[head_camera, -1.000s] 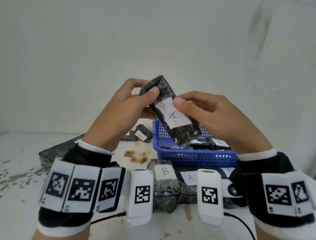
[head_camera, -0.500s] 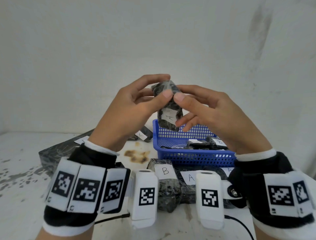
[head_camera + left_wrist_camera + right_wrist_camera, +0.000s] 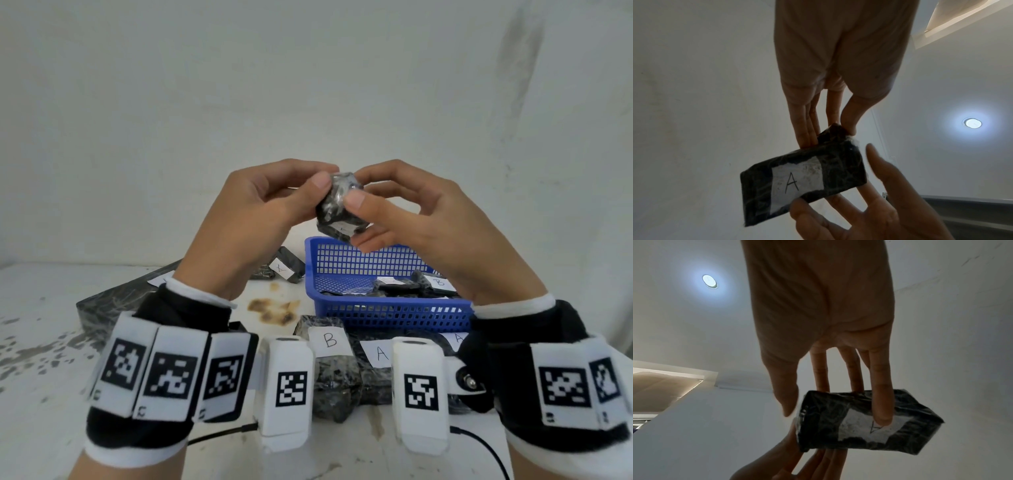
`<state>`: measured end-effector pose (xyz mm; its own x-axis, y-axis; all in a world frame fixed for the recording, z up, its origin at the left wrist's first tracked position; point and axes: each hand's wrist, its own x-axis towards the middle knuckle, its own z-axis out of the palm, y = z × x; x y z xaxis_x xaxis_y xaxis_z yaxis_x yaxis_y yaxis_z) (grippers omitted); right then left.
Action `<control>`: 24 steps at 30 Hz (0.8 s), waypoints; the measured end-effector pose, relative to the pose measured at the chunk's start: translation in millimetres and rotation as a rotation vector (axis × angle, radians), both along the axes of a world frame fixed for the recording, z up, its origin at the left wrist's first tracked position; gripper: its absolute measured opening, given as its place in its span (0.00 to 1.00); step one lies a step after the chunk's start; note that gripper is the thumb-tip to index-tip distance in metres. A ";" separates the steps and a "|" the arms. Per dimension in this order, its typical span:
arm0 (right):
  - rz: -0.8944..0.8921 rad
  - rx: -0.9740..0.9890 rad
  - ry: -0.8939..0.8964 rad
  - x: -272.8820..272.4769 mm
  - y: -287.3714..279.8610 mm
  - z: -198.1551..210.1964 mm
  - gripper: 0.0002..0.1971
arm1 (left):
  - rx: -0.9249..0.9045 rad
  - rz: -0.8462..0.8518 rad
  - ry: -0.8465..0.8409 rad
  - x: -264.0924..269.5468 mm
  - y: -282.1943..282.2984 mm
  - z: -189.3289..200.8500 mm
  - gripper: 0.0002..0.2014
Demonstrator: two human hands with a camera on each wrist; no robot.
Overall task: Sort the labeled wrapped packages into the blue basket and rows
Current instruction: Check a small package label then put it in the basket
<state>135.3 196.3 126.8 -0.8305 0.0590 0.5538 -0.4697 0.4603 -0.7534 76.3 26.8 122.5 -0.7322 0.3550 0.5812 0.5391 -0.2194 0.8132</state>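
Note:
A black wrapped package (image 3: 337, 209) with a white label "A" (image 3: 795, 181) is held in the air above the blue basket (image 3: 394, 311). My left hand (image 3: 327, 174) pinches its upper corner between thumb and fingers (image 3: 807, 134). My right hand (image 3: 356, 188) grips it from the other side, thumb on the near face and fingers (image 3: 881, 410) across the label. In the head view the package is end-on and its label faces down and away from me. Several wrapped packages lie in the basket, one labelled B (image 3: 438, 282).
On the table in front of the basket lie a package labelled B (image 3: 330, 342) and two labelled A (image 3: 378, 353). Another small package (image 3: 284, 269) lies left of the basket, beyond a large flat black parcel (image 3: 120, 301). A brown stain (image 3: 274, 308) marks the white table.
Both hands have turned the package from slanting with its label towards me to end-on, label facing down and away. The right thumb has shifted onto the near face.

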 end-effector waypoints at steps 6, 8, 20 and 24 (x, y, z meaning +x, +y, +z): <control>0.003 0.043 -0.023 5.1 -1.1 1.5 0.12 | 0.081 0.034 -0.094 -0.5 3.8 3.2 0.17; 0.027 0.023 -0.012 6.2 -2.8 2.7 0.15 | 0.096 0.060 -0.134 -3.8 4.0 1.8 0.14; -0.025 -0.007 -0.055 -0.8 1.4 -0.5 0.38 | 0.072 0.032 -0.147 0.2 2.5 1.6 0.18; -0.042 -0.015 -0.072 -1.8 -0.5 -0.6 0.39 | 0.065 0.015 -0.145 1.6 2.9 1.8 0.16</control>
<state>133.5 195.8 126.2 -0.8647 0.1020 0.4919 -0.3950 0.4668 -0.7912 78.0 29.7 124.3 -0.8153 0.3088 0.4899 0.4202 -0.2666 0.8674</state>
